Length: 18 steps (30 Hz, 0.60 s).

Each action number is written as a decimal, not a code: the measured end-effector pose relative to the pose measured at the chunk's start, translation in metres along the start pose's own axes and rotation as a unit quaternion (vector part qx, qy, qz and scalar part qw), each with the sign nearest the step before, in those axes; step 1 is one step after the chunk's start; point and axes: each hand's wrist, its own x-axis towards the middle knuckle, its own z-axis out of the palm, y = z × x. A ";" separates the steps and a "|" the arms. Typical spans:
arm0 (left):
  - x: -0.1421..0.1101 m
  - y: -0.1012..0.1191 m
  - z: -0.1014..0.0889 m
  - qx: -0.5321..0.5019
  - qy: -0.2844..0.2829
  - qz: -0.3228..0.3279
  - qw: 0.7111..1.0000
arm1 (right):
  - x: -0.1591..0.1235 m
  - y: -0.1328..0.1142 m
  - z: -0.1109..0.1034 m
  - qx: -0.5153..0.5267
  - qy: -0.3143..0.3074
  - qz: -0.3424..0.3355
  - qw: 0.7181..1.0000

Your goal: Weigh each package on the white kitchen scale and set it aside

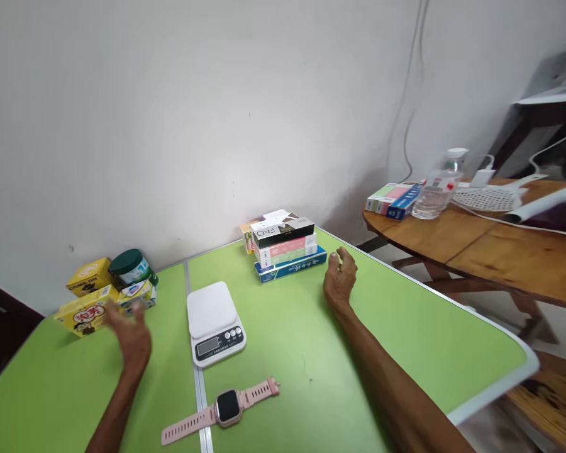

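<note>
My left hand [133,336], a little blurred, is open with its fingers apart in front of a yellow box [90,311] with red lettering; whether it touches the box I cannot tell. Behind stand another yellow box [89,277], a dark green tub [129,264] and a small yellow and white box [139,294]. My right hand [340,277] is open and holds nothing, its fingers bent, just right of a stack of boxes. A blue toothpaste box [290,265] lies at the bottom, a pink and green box [287,248] above it and a black box [283,233] higher up.
Between my hands a white kitchen scale [213,311] sits on the green table [302,365]. A pink-strapped smartwatch [227,406] lies nearer me. On a wooden table [434,251] at right are a plastic bottle [436,192], boxes [391,198] and a white racket-like object [488,196]. A wall stands behind.
</note>
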 end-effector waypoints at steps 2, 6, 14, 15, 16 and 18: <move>-0.018 0.052 0.033 -0.045 -0.077 0.030 0.996 | 0.004 -0.001 0.012 0.007 -0.004 -0.022 1.000; -0.058 0.145 0.102 -0.093 -0.256 0.021 0.962 | 0.008 -0.010 0.031 0.018 -0.039 -0.052 0.998; -0.081 0.220 0.200 -0.075 -0.421 -0.032 0.903 | 0.026 -0.049 0.029 0.060 -0.188 -0.017 0.980; -0.081 0.221 0.205 -0.091 -0.411 -0.025 0.907 | 0.028 -0.053 0.026 0.066 -0.193 -0.017 0.979; -0.080 0.221 0.209 -0.107 -0.400 -0.018 0.910 | 0.030 -0.057 0.024 0.072 -0.192 -0.021 0.978; -0.079 0.220 0.213 -0.136 -0.382 -0.008 0.914 | 0.033 -0.063 0.019 0.083 -0.184 -0.036 0.979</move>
